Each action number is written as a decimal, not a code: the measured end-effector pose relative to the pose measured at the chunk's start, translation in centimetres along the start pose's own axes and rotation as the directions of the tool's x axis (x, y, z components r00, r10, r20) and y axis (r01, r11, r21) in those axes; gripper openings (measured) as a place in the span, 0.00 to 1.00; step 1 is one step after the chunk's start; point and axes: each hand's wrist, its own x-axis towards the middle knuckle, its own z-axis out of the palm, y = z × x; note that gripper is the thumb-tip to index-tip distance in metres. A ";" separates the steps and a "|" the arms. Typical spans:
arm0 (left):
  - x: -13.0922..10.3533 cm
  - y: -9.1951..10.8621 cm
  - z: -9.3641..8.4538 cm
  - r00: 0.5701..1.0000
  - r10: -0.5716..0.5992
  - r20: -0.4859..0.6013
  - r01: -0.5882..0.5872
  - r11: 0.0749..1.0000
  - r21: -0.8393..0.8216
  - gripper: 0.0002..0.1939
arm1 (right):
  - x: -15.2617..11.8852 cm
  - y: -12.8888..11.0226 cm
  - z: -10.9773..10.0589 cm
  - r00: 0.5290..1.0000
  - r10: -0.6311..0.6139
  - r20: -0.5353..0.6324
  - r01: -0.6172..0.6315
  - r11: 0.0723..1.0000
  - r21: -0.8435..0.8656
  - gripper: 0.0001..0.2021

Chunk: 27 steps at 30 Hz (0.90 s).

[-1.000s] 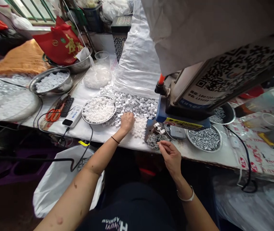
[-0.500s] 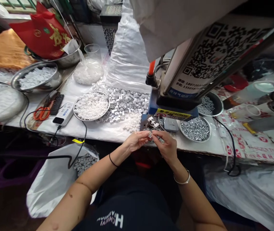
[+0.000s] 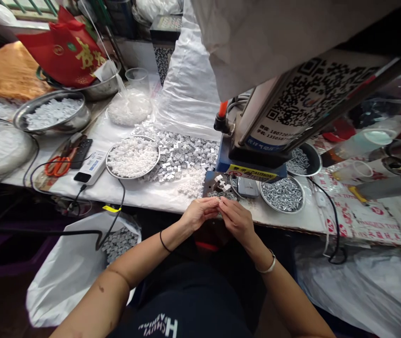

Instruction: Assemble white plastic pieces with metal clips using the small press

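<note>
My left hand (image 3: 197, 215) and my right hand (image 3: 238, 219) meet fingertip to fingertip at the front edge of the bench. Both are closed in a pinch around a small square plastic piece, now almost wholly hidden by the fingers. Just beyond them is the base of a blue press (image 3: 247, 162), with white plastic pieces (image 3: 222, 182) standing on its plate. Small metal pins (image 3: 224, 194) lie loose on that plate, close to my fingertips. Left of the plate are a heap of tiny white parts (image 3: 190, 183) and a spread of grey square pieces (image 3: 182, 152).
A bowl of white parts (image 3: 132, 157) stands left, a bowl of metal pins (image 3: 282, 195) right, with a black bowl (image 3: 313, 157) behind. Scissors (image 3: 57, 165), a power strip (image 3: 91, 169) and trailing cables lie further left. Below hangs an open white sack (image 3: 63, 267) holding grey pieces.
My hands have drawn closer together and slightly toward me. My right fingers now cover the small square piece that showed between the fingertips before. The view has shifted slightly.
</note>
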 end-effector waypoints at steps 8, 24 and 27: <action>3.1 3.1 0.4 0.769 0.637 0.057 -0.578 0.655 0.487 0.14 | 4.4 2.1 -1.2 0.881 0.446 -0.158 -0.426 0.893 0.146 0.09; 8.4 3.2 -0.4 0.884 0.432 0.179 -0.467 0.792 0.394 0.15 | 6.5 3.9 -1.1 0.952 0.305 -0.013 -0.305 0.952 -0.005 0.08; 8.5 3.2 -0.4 0.892 0.418 0.171 -0.451 0.804 0.388 0.16 | 6.4 4.2 -1.0 0.943 0.329 -0.053 -0.328 0.944 0.020 0.08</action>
